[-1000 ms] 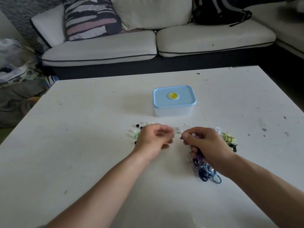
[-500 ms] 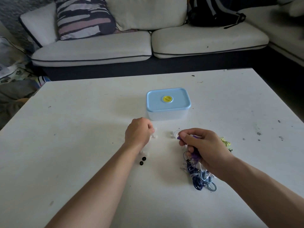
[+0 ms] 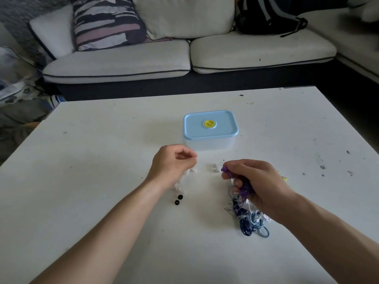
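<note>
My right hand [image 3: 259, 186] grips a purple earphone [image 3: 227, 171] whose tip sticks out to the left past my fingers, with its purple cord [image 3: 245, 191] bunched in my palm. Under that hand lies a tangle of blue and white cords [image 3: 249, 222]. My left hand [image 3: 172, 167] hovers over small white ear tips [image 3: 192, 170], with its fingers curled and thumb against forefinger. The fingertips are blurred and nothing shows between them. Two black ear tips [image 3: 178, 199] lie by my left wrist. More white tips [image 3: 215, 168] sit between my hands.
A blue-lidded plastic box [image 3: 210, 125] with a yellow knob stands shut just beyond my hands on the white table [image 3: 92, 160]. A white sofa [image 3: 123, 64] with a striped cushion [image 3: 106, 23] and a black backpack [image 3: 266, 15] runs behind the table.
My left hand left the right hand, went down onto the ear tips and is now slightly raised with fingers pinched. The right hand has kept its hold on the purple earphone.
</note>
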`<state>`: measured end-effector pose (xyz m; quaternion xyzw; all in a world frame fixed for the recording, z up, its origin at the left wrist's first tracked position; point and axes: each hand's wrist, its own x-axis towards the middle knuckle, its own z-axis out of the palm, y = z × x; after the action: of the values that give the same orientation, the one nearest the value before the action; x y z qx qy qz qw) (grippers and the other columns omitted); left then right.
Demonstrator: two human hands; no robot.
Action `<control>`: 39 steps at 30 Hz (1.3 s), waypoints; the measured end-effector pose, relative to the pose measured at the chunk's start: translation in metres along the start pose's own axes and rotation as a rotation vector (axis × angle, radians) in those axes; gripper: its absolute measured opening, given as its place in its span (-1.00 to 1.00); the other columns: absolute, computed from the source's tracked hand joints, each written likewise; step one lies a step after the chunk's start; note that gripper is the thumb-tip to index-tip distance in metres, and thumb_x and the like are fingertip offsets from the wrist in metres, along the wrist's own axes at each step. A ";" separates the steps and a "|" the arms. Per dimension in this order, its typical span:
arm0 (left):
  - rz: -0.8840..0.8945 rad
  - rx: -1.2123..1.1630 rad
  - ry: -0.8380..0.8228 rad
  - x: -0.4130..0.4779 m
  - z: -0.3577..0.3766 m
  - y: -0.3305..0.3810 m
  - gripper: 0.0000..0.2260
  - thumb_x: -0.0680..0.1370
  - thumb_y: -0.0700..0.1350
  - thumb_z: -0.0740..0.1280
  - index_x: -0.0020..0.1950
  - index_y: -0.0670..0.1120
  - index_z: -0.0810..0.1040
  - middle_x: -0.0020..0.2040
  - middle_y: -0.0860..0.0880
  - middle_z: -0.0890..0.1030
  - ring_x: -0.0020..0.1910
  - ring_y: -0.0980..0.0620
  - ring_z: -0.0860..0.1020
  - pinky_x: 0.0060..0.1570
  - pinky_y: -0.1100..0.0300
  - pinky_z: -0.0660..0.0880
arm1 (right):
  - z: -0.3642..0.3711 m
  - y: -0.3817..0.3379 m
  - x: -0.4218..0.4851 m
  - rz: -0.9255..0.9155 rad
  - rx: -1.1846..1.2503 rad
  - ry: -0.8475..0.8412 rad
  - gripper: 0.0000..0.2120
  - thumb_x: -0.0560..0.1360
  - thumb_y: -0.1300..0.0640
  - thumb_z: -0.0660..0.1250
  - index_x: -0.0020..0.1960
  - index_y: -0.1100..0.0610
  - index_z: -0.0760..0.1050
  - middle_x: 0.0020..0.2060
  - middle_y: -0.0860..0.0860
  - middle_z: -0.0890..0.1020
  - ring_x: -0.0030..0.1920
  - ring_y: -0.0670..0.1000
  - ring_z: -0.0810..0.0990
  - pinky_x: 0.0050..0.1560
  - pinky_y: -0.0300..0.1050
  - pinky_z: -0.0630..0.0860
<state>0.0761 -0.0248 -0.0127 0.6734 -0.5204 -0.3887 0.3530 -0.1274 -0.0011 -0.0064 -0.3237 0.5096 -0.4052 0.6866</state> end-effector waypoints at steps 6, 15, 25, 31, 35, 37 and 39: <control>-0.180 -0.624 -0.191 -0.069 -0.013 0.026 -0.89 0.45 -0.28 0.43 -0.06 -0.13 0.65 -0.14 -0.11 0.70 -0.24 0.09 0.61 -0.18 0.28 0.53 | 0.015 -0.006 -0.021 -0.095 0.058 -0.185 -0.82 0.52 0.23 0.35 -0.02 0.38 0.58 -0.23 0.16 0.64 -0.42 -0.05 0.43 -0.37 -0.21 0.48; -0.144 -0.796 -0.262 -0.082 -0.016 0.043 -0.85 0.30 -0.26 0.42 -0.19 -0.08 0.69 -0.21 -0.13 0.66 -0.26 0.06 0.62 -0.19 0.30 0.57 | 0.027 -0.013 -0.039 -0.214 0.054 -0.267 -0.85 0.40 0.22 0.37 -0.11 0.30 0.61 -0.30 0.17 0.58 -0.43 -0.02 0.47 -0.32 -0.15 0.57; -0.142 -0.770 -0.274 -0.075 -0.017 0.042 -0.82 0.29 -0.27 0.44 -0.13 -0.13 0.64 -0.22 -0.08 0.67 -0.28 0.08 0.62 -0.22 0.31 0.56 | 0.024 -0.012 -0.035 -0.238 0.051 -0.218 -0.87 0.39 0.23 0.38 -0.12 0.28 0.63 -0.29 0.20 0.59 -0.43 -0.01 0.48 -0.32 -0.15 0.55; -0.141 -0.759 -0.272 -0.077 -0.015 0.042 -0.82 0.28 -0.25 0.45 -0.14 -0.12 0.66 -0.25 -0.09 0.66 -0.28 0.07 0.62 -0.22 0.31 0.56 | 0.024 -0.011 -0.036 -0.259 0.014 -0.222 -0.86 0.40 0.22 0.39 -0.12 0.29 0.63 -0.28 0.20 0.59 -0.42 0.01 0.48 -0.32 -0.16 0.54; -0.135 -0.735 -0.265 -0.077 -0.016 0.041 -0.82 0.28 -0.25 0.45 -0.14 -0.13 0.67 -0.24 -0.11 0.67 -0.27 0.06 0.63 -0.23 0.30 0.56 | 0.021 -0.011 -0.035 -0.299 -0.090 -0.199 -0.87 0.40 0.16 0.42 -0.14 0.21 0.66 -0.26 0.19 0.62 -0.40 0.02 0.52 -0.27 -0.09 0.55; -0.131 -0.711 -0.260 -0.076 -0.017 0.041 -0.84 0.29 -0.24 0.45 -0.16 -0.11 0.69 -0.23 -0.13 0.68 -0.26 0.05 0.64 -0.23 0.30 0.57 | 0.020 -0.011 -0.035 -0.319 -0.128 -0.188 -0.86 0.40 0.14 0.42 -0.14 0.21 0.66 -0.26 0.18 0.63 -0.40 0.02 0.53 -0.26 -0.08 0.55; -0.122 -0.685 -0.257 -0.075 -0.017 0.041 -0.86 0.30 -0.23 0.44 -0.18 -0.10 0.70 -0.22 -0.13 0.69 -0.25 0.04 0.66 -0.22 0.30 0.58 | 0.020 -0.011 -0.034 -0.331 -0.141 -0.184 -0.87 0.41 0.15 0.42 -0.15 0.23 0.66 -0.27 0.16 0.64 -0.40 0.02 0.54 -0.26 -0.09 0.55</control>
<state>0.0619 0.0413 0.0429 0.4917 -0.3588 -0.6423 0.4658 -0.1161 0.0248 0.0239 -0.4859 0.4118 -0.4444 0.6299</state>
